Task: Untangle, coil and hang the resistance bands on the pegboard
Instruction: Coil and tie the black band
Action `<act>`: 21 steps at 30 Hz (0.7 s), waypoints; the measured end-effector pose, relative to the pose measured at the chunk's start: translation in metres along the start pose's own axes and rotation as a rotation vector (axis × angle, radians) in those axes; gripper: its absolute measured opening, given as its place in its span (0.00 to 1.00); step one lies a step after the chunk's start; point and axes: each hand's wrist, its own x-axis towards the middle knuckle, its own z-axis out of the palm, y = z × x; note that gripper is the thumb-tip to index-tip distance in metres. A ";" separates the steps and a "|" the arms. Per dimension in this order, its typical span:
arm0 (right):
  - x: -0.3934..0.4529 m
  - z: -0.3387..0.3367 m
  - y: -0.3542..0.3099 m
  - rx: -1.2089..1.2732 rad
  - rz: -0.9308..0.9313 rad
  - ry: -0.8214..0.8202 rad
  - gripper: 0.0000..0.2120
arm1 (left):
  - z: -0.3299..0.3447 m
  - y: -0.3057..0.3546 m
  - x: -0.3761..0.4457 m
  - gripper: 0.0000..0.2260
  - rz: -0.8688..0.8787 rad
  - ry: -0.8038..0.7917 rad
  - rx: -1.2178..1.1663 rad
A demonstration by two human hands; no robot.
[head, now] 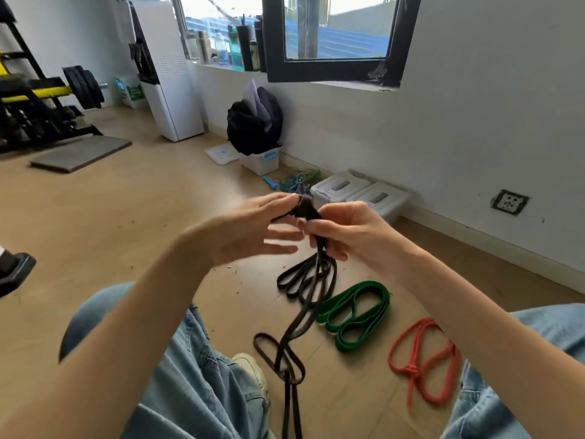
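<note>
Black band (305,282) mid-coil: right hand (345,236) grips the bundle, left hand (253,232) flat-fingered; next needs another wrap.

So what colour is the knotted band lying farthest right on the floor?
Orange-red band, clearest in the head view.

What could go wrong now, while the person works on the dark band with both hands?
1. The dark band hangs from the right hand in several loops down to the floor; pulling at the top may tighten the crossing low down instead of freeing it.
2. Its lower loops lie beside the shoe and could catch on it.
3. The left hand only touches the band with straight fingers, so the bunch may slip and fall onto the green band.
</note>
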 end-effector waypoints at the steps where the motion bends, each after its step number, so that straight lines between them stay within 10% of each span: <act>1: 0.002 -0.001 -0.001 0.050 -0.009 0.057 0.11 | 0.000 -0.014 0.002 0.38 0.007 -0.006 -0.115; 3: 0.003 -0.002 0.000 0.108 -0.002 0.122 0.09 | 0.002 -0.038 0.007 0.43 0.034 -0.032 -0.212; 9: 0.008 0.000 -0.005 -0.428 -0.059 0.304 0.08 | 0.036 -0.047 0.035 0.11 0.340 0.117 0.185; 21: 0.002 -0.010 -0.018 -0.028 -0.079 0.333 0.03 | 0.047 -0.056 0.053 0.10 0.583 0.257 0.467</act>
